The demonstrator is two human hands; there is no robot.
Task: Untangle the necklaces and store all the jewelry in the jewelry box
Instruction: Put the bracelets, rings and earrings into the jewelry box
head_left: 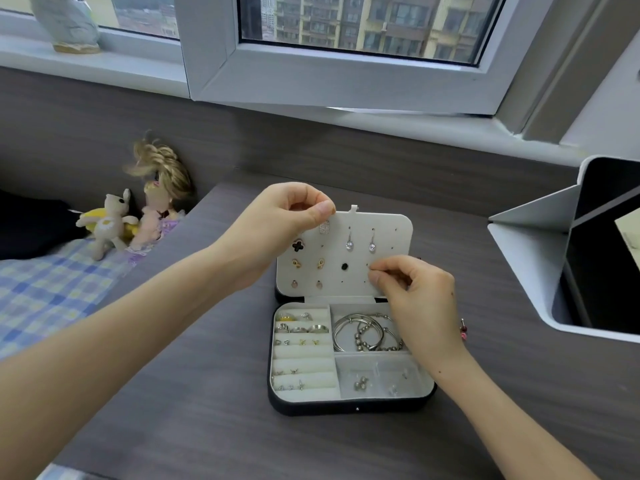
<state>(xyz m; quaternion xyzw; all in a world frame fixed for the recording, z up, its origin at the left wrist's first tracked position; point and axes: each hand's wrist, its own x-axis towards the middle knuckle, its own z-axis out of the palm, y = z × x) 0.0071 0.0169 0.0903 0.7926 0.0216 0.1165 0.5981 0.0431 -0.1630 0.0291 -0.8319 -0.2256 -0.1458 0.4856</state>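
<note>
Head view: the open jewelry box (349,407) sits on the tabletop (207,410). The left hand (277,230) grip pinches the top corner of the earring panel (381,226). The right hand (415,299) grip pinches a tiny item (372,270), unidentifiable, against the panel. Likely risk: it slips and drops among the compartments.

1. Desk (502,410): grey wood-grain top, evenly daylit.
2. Behind the desk: matching grey wall panel (346,150), with a white sill (104,69) above it.
3. Above the desk: white-framed window (346,81), sash angled inward; apartment blocks (381,22) outside.
4. Left of the desk: bed (52,289) with a blue checked sheet; plush toy (109,225) and doll (162,202) against the panel.
</note>
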